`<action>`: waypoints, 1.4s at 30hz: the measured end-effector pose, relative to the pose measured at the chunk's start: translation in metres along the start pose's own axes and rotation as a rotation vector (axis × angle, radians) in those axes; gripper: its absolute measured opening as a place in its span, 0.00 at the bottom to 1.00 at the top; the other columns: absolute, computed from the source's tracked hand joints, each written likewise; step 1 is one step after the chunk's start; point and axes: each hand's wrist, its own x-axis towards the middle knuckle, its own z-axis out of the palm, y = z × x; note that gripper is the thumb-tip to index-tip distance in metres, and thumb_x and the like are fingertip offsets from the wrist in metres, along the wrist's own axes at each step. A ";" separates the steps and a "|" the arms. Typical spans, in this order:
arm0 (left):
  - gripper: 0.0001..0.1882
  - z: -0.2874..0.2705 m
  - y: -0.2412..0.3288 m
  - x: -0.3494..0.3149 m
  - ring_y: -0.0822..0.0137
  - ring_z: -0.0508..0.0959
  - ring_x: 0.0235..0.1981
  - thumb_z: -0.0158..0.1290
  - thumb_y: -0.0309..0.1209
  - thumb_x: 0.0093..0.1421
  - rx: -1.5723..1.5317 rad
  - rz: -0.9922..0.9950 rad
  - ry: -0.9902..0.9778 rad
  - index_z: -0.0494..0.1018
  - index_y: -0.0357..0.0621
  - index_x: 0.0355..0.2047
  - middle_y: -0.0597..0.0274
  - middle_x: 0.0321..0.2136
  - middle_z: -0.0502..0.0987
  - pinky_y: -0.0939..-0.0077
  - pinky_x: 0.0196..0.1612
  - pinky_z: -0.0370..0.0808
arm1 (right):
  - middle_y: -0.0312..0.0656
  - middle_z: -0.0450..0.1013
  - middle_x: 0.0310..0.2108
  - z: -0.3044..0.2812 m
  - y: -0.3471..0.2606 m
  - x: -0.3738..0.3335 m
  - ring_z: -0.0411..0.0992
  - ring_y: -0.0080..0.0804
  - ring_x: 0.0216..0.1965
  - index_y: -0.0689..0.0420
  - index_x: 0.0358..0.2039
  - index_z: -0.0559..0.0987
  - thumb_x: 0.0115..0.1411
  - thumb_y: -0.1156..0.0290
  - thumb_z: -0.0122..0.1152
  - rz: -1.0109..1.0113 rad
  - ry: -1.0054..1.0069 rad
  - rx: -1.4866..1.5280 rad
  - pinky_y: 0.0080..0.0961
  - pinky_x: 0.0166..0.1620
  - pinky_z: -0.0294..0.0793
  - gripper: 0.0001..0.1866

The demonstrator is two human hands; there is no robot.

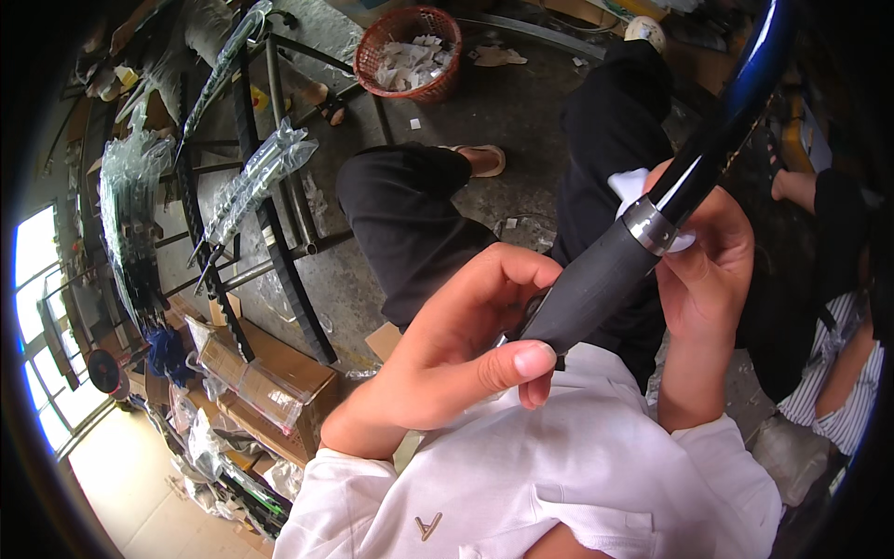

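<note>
Glossy and dark blue, the rod [736, 104] rises toward the camera, slanting down to a metal ring [649, 225] and a matte black handle [591, 289] held above the lap. Fingers of the left hand [456, 349] curl round the handle's lower end, thumb on one side and forefinger on the other, seemingly to keep it steady. Those of the right hand [708, 265] are closed on a white cloth [630, 186], which shows on both sides of the rod by the ring; the soft wrap probably gives even contact on a round, slick surface. Behind them lie a smooth white shirt [466, 475] and loose black trousers [410, 224], knees spread, perhaps to leave room for the long rod. Farther out, a red plastic basket [359, 58] of open weave gathers crumpled white scraps [410, 63] on the rough grey floor [521, 102]. To the left, clear crinkly plastic sleeves [261, 177] cover slim lengths leaning on a metal rack [291, 158], likely against scratches, above brown cardboard boxes [321, 401].
</note>
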 end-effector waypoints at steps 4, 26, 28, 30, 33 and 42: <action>0.27 -0.003 -0.004 0.000 0.68 0.72 0.17 0.56 0.38 0.53 -0.025 -0.002 -0.028 0.59 0.30 0.45 0.48 0.26 0.73 0.79 0.18 0.69 | 0.45 0.69 0.33 0.004 -0.004 -0.005 0.69 0.26 0.31 0.64 0.34 0.74 0.50 0.77 0.61 -0.292 0.126 -0.412 0.16 0.31 0.69 0.10; 0.13 -0.006 -0.010 -0.003 0.67 0.76 0.23 0.55 0.29 0.55 -0.150 0.005 -0.133 0.64 0.35 0.33 0.56 0.28 0.69 0.79 0.26 0.71 | 0.49 0.70 0.33 0.020 -0.004 -0.002 0.70 0.34 0.30 0.66 0.36 0.77 0.47 0.83 0.60 -0.752 -0.073 -0.777 0.25 0.33 0.71 0.12; 0.17 -0.007 -0.010 -0.002 0.66 0.75 0.19 0.53 0.35 0.56 -0.183 -0.027 -0.160 0.64 0.31 0.34 0.53 0.26 0.71 0.78 0.22 0.71 | 0.48 0.71 0.33 0.020 -0.002 -0.003 0.70 0.33 0.30 0.66 0.35 0.77 0.47 0.83 0.61 -0.733 -0.059 -0.730 0.24 0.33 0.70 0.12; 0.25 -0.007 -0.012 0.000 0.63 0.73 0.13 0.51 0.41 0.58 -0.161 -0.045 -0.156 0.63 0.25 0.36 0.47 0.22 0.73 0.74 0.16 0.72 | 0.48 0.71 0.32 0.019 0.000 -0.004 0.70 0.32 0.29 0.66 0.34 0.77 0.47 0.83 0.61 -0.704 -0.043 -0.687 0.23 0.32 0.70 0.11; 0.31 -0.011 -0.011 0.000 0.64 0.72 0.13 0.44 0.46 0.61 -0.142 -0.121 -0.242 0.63 0.18 0.38 0.48 0.18 0.72 0.76 0.15 0.69 | 0.47 0.72 0.31 0.020 0.002 -0.005 0.70 0.31 0.29 0.66 0.33 0.77 0.46 0.82 0.62 -0.658 -0.015 -0.601 0.22 0.31 0.69 0.10; 0.30 -0.015 -0.012 0.001 0.75 0.67 0.12 0.39 0.48 0.63 -0.405 -0.229 -0.398 0.68 0.22 0.40 0.60 0.13 0.68 0.84 0.16 0.62 | 0.45 0.70 0.34 0.009 0.020 -0.010 0.70 0.27 0.29 0.67 0.34 0.77 0.45 0.86 0.60 -0.594 0.085 -0.768 0.18 0.32 0.69 0.12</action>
